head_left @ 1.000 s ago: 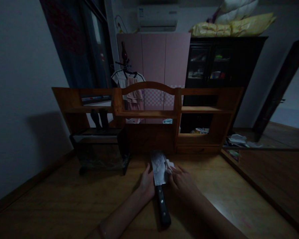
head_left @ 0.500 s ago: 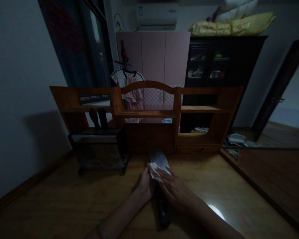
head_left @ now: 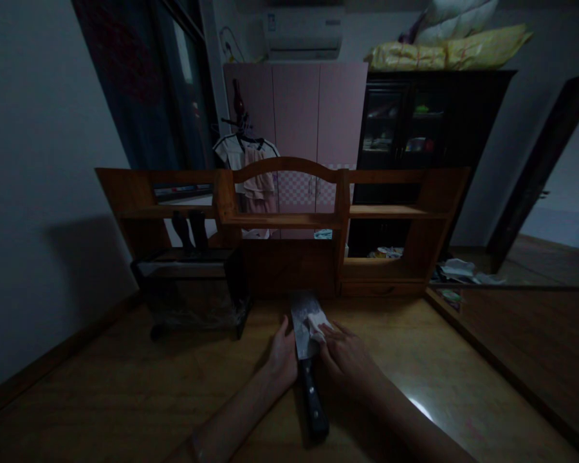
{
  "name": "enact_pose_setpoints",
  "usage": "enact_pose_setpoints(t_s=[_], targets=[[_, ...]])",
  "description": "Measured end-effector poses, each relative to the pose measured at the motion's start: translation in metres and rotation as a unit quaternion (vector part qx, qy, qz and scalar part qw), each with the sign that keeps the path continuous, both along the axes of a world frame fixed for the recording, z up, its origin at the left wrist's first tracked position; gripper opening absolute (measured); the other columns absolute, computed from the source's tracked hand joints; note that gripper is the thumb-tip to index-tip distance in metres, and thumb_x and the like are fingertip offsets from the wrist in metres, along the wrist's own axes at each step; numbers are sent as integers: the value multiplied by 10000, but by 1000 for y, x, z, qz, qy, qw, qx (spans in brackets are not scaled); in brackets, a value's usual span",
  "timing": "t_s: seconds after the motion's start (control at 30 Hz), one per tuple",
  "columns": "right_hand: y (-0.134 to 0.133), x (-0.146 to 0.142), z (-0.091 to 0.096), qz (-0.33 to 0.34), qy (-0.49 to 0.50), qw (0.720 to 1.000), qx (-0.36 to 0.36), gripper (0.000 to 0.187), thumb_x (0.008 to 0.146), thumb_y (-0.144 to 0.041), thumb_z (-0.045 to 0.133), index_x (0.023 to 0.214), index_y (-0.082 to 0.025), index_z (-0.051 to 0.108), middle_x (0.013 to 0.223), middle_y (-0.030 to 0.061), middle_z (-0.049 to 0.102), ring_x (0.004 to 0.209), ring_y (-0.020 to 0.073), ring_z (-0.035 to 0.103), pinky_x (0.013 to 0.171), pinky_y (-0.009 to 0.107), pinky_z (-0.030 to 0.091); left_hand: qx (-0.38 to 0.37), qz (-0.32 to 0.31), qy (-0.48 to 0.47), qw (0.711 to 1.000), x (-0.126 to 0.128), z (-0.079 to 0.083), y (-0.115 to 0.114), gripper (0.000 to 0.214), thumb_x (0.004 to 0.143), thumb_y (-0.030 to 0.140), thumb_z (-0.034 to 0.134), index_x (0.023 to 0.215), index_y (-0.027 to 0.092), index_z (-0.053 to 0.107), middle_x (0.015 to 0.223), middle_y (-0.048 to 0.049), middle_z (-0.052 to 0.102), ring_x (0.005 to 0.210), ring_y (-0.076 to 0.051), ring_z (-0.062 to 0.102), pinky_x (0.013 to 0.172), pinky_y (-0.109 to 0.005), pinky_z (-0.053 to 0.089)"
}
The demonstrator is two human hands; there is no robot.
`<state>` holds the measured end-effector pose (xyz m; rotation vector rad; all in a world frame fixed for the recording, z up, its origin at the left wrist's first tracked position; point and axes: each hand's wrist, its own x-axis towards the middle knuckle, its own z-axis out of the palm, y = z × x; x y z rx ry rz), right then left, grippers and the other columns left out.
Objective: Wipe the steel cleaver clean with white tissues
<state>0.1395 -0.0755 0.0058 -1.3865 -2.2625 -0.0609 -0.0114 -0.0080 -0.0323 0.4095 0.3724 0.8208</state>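
A kitchen cleaver (head_left: 299, 331) points away from me above the wooden table, its black riveted handle (head_left: 313, 405) towards me. Along the blade's left edge is my left hand (head_left: 284, 357), closed on the cleaver near the handle end; its thumb shows, while its other fingers are mostly hidden. My right hand (head_left: 350, 354) presses a crumpled white tissue (head_left: 318, 323) against the right half of the blade, fingers closed over it. To the left stands a dark knife block (head_left: 193, 296) with two black handles sticking up.
The glossy wooden tabletop (head_left: 174, 392) lies under my hands. A wooden shelf unit (head_left: 282, 222) crosses its back. A raised wooden rim (head_left: 502, 366) edges the right side, and a wall (head_left: 38, 257) stands at left. Beyond are a pink wardrobe (head_left: 296, 116) and a dark cabinet (head_left: 463, 128).
My right hand has slid the tissue right, from the blade's left edge to its right half. More of the blade and handle now shows. My left hand stays nearly in place.
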Motion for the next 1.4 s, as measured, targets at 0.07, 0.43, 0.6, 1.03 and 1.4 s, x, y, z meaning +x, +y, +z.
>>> enact_pose_setpoints(t_s=[0.07,0.43,0.6,1.03,1.4], targets=[[3,2,-4,-55,-16,998,7,364,962,-178,346,952,-154,709,1065,99,717,1022,187,658,1184,374,217,0,-4,3,1000,0,1,0,608,964,553,303,1197,66,583,1064,-181,686,1041,-301,635,970,-409,419],[-4,0,5,75,-12,997,7,456,985,-213,318,1431,-206,408,1491,55,402,1403,179,311,1185,429,243,-27,10,-1,1000,0,-11,6,533,952,533,373,1069,89,645,876,-125,718,808,-239,687,865,-353,476],[-9,-6,4,123,-7,991,-48,442,1008,-234,295,1437,-224,401,1498,39,386,1408,163,292,1199,414,204,-34,17,9,999,1,-10,5,510,952,515,375,944,92,661,787,-118,705,729,-225,679,796,-334,494],[3,4,-3,-22,-18,999,14,311,944,-186,394,1017,-169,696,1220,93,660,1143,209,605,1148,389,303,22,-6,-3,1000,0,-2,1,616,966,555,275,1138,63,606,1009,-181,694,1004,-296,644,972,-410,416],[0,7,6,29,-6,999,29,447,977,-195,322,1404,-171,450,1466,73,436,1385,180,346,1188,416,234,-21,6,-22,1000,1,-4,3,575,968,532,323,1130,68,620,968,-154,705,911,-256,670,909,-358,453]])
